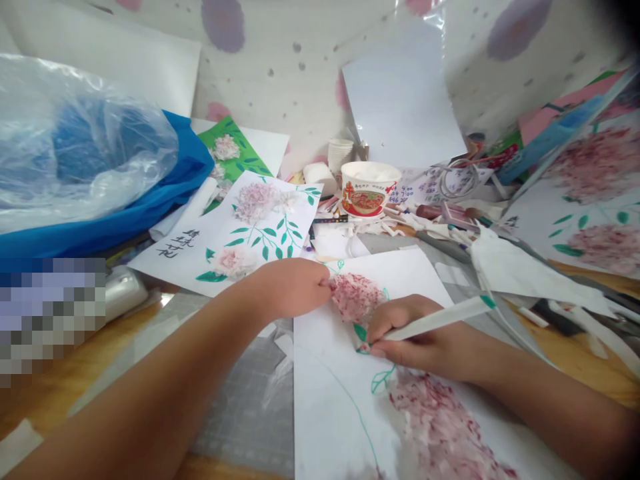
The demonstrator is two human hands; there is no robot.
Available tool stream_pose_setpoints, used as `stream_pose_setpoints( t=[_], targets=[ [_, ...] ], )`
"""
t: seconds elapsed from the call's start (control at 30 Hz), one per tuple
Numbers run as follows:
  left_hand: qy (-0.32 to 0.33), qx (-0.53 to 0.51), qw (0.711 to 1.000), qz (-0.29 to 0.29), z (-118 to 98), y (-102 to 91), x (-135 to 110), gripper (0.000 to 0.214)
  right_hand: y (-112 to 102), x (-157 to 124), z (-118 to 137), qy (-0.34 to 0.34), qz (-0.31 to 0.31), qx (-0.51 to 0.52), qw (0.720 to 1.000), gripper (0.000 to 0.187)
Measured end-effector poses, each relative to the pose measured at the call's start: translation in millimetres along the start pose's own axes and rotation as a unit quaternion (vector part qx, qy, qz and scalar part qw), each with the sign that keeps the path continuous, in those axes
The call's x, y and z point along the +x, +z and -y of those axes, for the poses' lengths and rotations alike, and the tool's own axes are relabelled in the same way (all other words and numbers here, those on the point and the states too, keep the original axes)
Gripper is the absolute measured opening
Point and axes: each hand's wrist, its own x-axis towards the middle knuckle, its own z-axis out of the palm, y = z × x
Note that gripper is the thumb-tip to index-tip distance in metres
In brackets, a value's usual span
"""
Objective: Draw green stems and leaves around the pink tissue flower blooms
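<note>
My right hand point(413, 337) grips a white marker pen point(443, 318) with a green end, its tip low over a green leaf point(359, 332) on a white sheet point(323, 407). On that sheet sits a raised pink and dark-red paper flower point(357, 297). My left hand point(295, 287) is closed, its fingertips pinched at this flower's left edge. A larger flower point(445, 427) of the same crumpled paper lies nearer to me. Green outlined leaves point(383, 381) and a thin curved stem point(357, 400) mark the sheet; the marker's tip is partly hidden by my fingers.
A finished-looking flower picture point(250, 247) lies behind my left arm, beside a blue bag point(193, 160) under clear plastic. A paper noodle bowl point(370, 190) stands at the back. Paper scraps and tools point(450, 250) clutter the right. A grey cutting mat point(240, 400) lies underneath.
</note>
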Motion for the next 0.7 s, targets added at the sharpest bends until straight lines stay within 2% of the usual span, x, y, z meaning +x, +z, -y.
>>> stream_pose_setpoints(
  t=[0.17,0.27,0.33,0.43,0.47,0.53,0.6,0.7],
  targets=[
    [0.003,-0.001,1.0,0.004,1,0.0,2,0.018,2,2,3,0.019,0.005,0.013,1.0,0.013],
    [0.005,-0.004,1.0,0.008,1,0.4,2,0.019,1,1,4,0.033,-0.008,0.062,0.998,0.011],
    [-0.001,-0.013,1.0,0.012,2,0.2,0,0.02,-2,-2,-1,0.042,-0.054,0.118,0.991,0.01],
    [-0.01,-0.036,0.999,0.02,3,-0.9,-2,0.022,-12,-9,-13,0.045,-0.167,0.192,0.966,0.014],
    [-0.011,-0.042,0.999,0.022,3,-1.3,-2,0.023,-16,-11,-18,0.052,-0.187,0.202,0.96,0.016],
    [-0.013,-0.045,0.999,0.022,5,-1.5,-3,0.024,-24,-15,-24,0.079,-0.177,0.194,0.962,0.018],
    [-0.014,-0.044,0.999,0.022,6,-1.2,-3,0.025,-30,-17,-26,0.105,-0.138,0.164,0.971,0.019],
    [-0.008,-0.044,0.999,0.017,8,-1.1,-3,0.025,-34,-16,-23,0.109,-0.106,0.111,0.982,0.019]
  ],
)
